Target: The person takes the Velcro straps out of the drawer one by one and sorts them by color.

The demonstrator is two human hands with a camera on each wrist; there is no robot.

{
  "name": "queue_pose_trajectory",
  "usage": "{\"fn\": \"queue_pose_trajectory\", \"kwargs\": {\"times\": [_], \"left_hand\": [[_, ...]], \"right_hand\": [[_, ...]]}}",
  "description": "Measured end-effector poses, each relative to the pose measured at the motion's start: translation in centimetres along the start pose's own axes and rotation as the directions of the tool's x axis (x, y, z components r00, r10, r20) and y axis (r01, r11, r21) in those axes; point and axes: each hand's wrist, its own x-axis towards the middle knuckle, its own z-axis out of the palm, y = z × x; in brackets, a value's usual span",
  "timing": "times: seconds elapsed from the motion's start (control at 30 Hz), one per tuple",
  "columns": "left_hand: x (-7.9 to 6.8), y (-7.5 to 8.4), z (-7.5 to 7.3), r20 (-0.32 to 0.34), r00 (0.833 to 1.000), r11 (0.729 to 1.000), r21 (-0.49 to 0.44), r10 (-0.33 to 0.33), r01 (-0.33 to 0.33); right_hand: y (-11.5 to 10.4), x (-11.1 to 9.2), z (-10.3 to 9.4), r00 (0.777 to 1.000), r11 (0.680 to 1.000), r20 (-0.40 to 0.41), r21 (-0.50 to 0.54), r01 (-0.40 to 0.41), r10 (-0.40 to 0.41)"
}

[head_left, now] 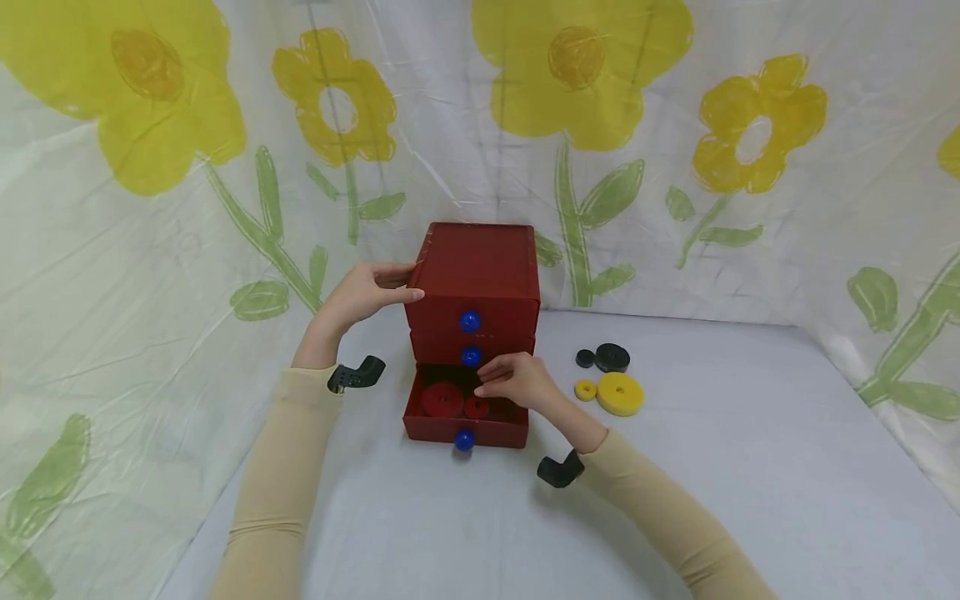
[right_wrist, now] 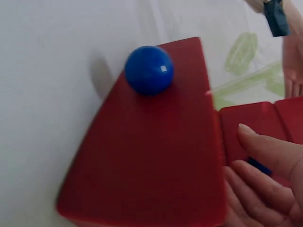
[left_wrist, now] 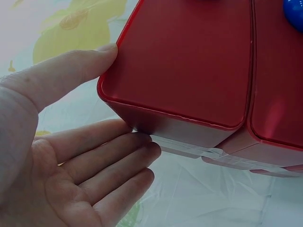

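Observation:
A red box of stacked drawers [head_left: 476, 258] with blue knobs stands against the back cloth. My left hand [head_left: 367, 296] touches its upper left side; in the left wrist view the thumb [left_wrist: 94, 61] rests at the front edge and the fingers lie straight along the side. The bottom drawer [head_left: 495, 433] is pulled out, its blue knob [right_wrist: 149, 70] facing forward. Inside lie a large red disc [head_left: 442, 400] and a small red disc [head_left: 476, 407]. Over the drawer's right part hovers my right hand [head_left: 519, 383], thumb and fingers apart, with nothing between them.
Right of the box, a small black disc [head_left: 585, 358] and a larger black disc [head_left: 612, 357] lie on the white table [head_left: 750, 433]. In front of them are a small yellow disc [head_left: 585, 390] and a large yellow disc [head_left: 620, 393]. A flower-painted cloth [head_left: 450, 100] hangs behind.

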Motion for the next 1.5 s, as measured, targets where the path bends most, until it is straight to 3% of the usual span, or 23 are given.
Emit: {"fn": "queue_pose_trajectory", "kwargs": {"times": [0.37, 0.57, 0.97, 1.5], "left_hand": [[-0.1, 0.2, 0.0, 0.018, 1.000, 1.000, 0.020, 0.001, -0.002], [-0.4, 0.7, 0.0, 0.003, 1.000, 1.000, 0.001, -0.003, 0.003], [2.0, -3.0, -0.1, -0.005, 1.000, 1.000, -0.009, 0.007, -0.007], [1.9, -3.2, 0.0, -0.013, 1.000, 1.000, -0.020, 0.016, -0.016]], "right_hand": [[1.6, 0.3, 1.5, 0.994, 0.994, 0.003, -0.024, 0.108, -0.108], [1.9, 0.3, 2.0, 0.992, 0.992, -0.010, -0.029, 0.125, -0.125], [2.4, 0.3, 3.1, 0.991, 0.960, -0.027, -0.256, 0.117, -0.128], [2.0, 0.0, 3.2, 0.994, 0.929, -0.025, -0.360, 0.089, -0.106]]}}
